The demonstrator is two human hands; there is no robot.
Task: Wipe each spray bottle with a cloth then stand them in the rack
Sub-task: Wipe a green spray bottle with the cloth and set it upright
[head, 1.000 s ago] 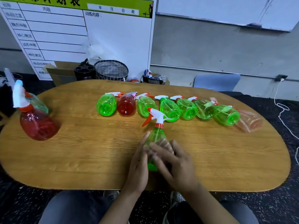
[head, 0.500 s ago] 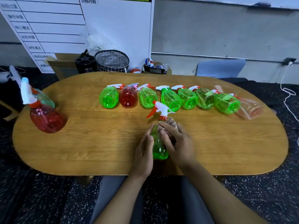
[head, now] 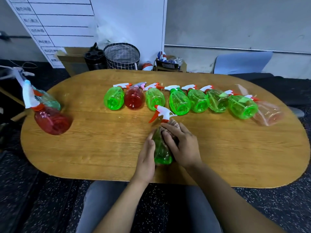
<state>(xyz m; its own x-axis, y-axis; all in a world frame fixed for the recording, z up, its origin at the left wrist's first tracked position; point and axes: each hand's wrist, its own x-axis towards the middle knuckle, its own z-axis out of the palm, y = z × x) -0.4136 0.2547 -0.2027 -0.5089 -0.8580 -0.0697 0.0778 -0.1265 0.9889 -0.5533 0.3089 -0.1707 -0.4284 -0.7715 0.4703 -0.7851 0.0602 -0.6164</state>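
**On the tabletop: one green bottle under the cloth**

At the far left of the tabletop (head: 94, 148) stands a red spray bottle (head: 52, 121). Along the back lies a row of bottles (head: 180, 102). Near the front edge, the left hand (head: 146, 158) rests flat-fingered against the green spray bottle (head: 161, 152), while the right hand (head: 181, 145) presses a pinkish cloth (head: 174, 124) onto its shoulder.

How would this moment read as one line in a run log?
step: wiping | left hand: steadies green spray bottle | right hand: presses cloth on it | row of bottles: lying on table | rack: unseen
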